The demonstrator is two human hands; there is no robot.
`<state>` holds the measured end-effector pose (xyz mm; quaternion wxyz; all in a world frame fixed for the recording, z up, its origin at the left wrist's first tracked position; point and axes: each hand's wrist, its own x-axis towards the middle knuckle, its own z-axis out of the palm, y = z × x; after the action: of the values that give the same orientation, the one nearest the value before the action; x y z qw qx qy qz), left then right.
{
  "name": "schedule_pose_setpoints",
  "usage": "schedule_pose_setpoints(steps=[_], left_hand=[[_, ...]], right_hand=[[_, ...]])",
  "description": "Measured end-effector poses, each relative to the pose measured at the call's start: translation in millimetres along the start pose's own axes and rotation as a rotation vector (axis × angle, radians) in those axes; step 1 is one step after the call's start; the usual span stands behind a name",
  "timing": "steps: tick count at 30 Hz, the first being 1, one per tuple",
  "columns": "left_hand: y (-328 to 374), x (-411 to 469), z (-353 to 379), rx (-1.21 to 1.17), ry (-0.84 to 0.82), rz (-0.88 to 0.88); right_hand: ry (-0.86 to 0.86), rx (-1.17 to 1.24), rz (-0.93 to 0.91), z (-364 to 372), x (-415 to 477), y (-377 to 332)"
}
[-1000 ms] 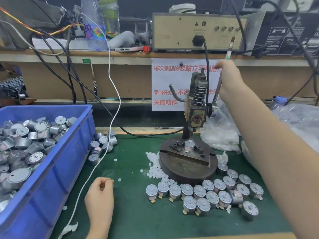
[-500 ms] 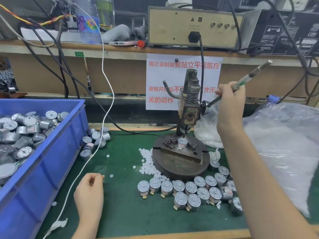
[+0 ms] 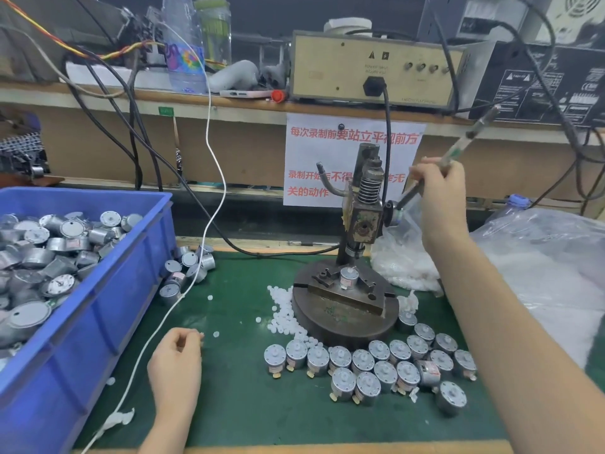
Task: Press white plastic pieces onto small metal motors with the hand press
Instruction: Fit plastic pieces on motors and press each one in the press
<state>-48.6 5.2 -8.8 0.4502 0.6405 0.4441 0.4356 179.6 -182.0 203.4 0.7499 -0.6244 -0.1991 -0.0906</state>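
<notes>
- Head view: grips the press lever (image 3: pixel 458 149) with the right hand (image 3: pixel 440 191), fingers curled round the bar, the arm reaching in over the right side of the counter (image 3: pixel 245 404).
- Holds this lever tilted, its free end up and to the right of the hand press (image 3: pixel 365 221).
- Has one small metal motor (image 3: pixel 349 277) upright in the fixture on the round base (image 3: pixel 343 322), directly under the ram.
- Rests the left hand (image 3: pixel 176 358) on the green counter at the front left, fingers curled inward; cannot tell whether a white piece is pinched at the fingertips.
- Shows loose white plastic pieces (image 3: pixel 283 312) heaped on the counter against the left edge of the base, with a few single ones lying apart, near the left hand.
- Shows a group of motors (image 3: pixel 379 365) standing in rows just in front of the base and towards the right.
- Shows a blue bin (image 3: pixel 98 316) at the left, filled with motors lying in disorder, and several more motors (image 3: pixel 188 270) on the counter just beside its far corner.
- Shows a clear bag (image 3: pixel 402 267) of white pieces to the right of the base, and a white cable (image 3: pixel 209 224) running down across the counter, past the left hand.
</notes>
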Motion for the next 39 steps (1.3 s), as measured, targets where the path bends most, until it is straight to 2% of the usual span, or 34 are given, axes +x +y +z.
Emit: schedule_pose_setpoints(steps=[4, 8, 13, 14, 16, 18, 20, 25, 29, 34, 37, 39], left_hand=[[1, 0, -1, 0.010, -0.010, 0.001], [1, -1, -1, 0.013, -0.016, 0.003], [2, 1, 0, 0.015, -0.018, -0.007], [3, 0, 0, 0.014, -0.019, -0.008], [3, 0, 0, 0.012, -0.023, -0.008], [3, -1, -1, 0.004, -0.026, -0.009], [4, -1, -1, -0.002, -0.028, -0.011], [4, 0, 0, -0.008, -0.016, -0.015], [6, 0, -1, -0.009, -0.019, -0.018], [8, 0, -1, -0.014, -0.009, -0.032], [8, 0, -1, -0.016, -0.005, -0.034], [7, 1, -1, -0.016, -0.003, -0.042]], right_hand=[[-0.030, -0.045, 0.152, 13, 31, -13], [-0.031, -0.116, 0.214, 15, 32, 0], [0.256, -0.268, 0.153, 6, -24, 69], [0.233, -0.319, 0.204, 6, -37, 87], [0.059, -0.483, 0.306, 10, -59, 117], [-0.114, -0.667, 0.263, 16, -72, 136], [-0.190, -0.797, 0.185, 21, -75, 141], [-0.222, -1.119, -0.039, 23, -72, 142], [-0.220, -1.312, -0.097, 18, -80, 142], [-0.244, -1.284, -0.127, 21, -94, 131], [-0.351, -0.986, -0.111, 38, -116, 118], [-0.513, -0.844, -0.139, 55, -137, 110]])
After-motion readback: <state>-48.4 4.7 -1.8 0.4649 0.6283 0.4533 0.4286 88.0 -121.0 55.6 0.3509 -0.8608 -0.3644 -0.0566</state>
